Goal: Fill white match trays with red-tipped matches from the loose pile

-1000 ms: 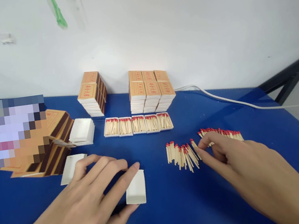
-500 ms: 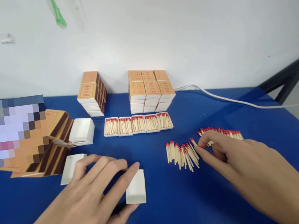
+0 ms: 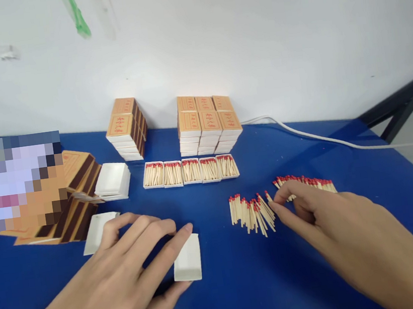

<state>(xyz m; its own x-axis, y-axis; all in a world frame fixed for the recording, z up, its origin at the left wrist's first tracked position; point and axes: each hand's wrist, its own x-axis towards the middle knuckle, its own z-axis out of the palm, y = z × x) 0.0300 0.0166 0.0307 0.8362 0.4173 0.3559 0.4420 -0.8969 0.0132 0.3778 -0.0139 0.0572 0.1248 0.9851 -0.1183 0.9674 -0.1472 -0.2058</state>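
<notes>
My left hand (image 3: 141, 264) grips a small white matchbox tray (image 3: 188, 263) between thumb and index finger, at its near and far ends. Nothing lies in that tray. Another white tray (image 3: 97, 233) is partly covered by the same hand's fingers. On the right, my right hand (image 3: 325, 220) pinches a red-headed match (image 3: 268, 196) with thumb and index finger. The match is at the edge of a loose spread of matches (image 3: 252, 214). Behind my right hand lies a second row of matches (image 3: 319, 184), partly hidden by it.
Several filled trays (image 3: 191, 171) stand in a row mid-table. Behind them rise stacked matchboxes (image 3: 208, 124) and a smaller stack (image 3: 123, 130) against the wall. White trays (image 3: 113, 179) are piled beside matchbox sleeves (image 3: 80, 176) at left. A white cable (image 3: 314, 135) runs along the back right.
Both hands hold almost the same pose. The spread of matches beside my right fingertips has shifted very slightly.
</notes>
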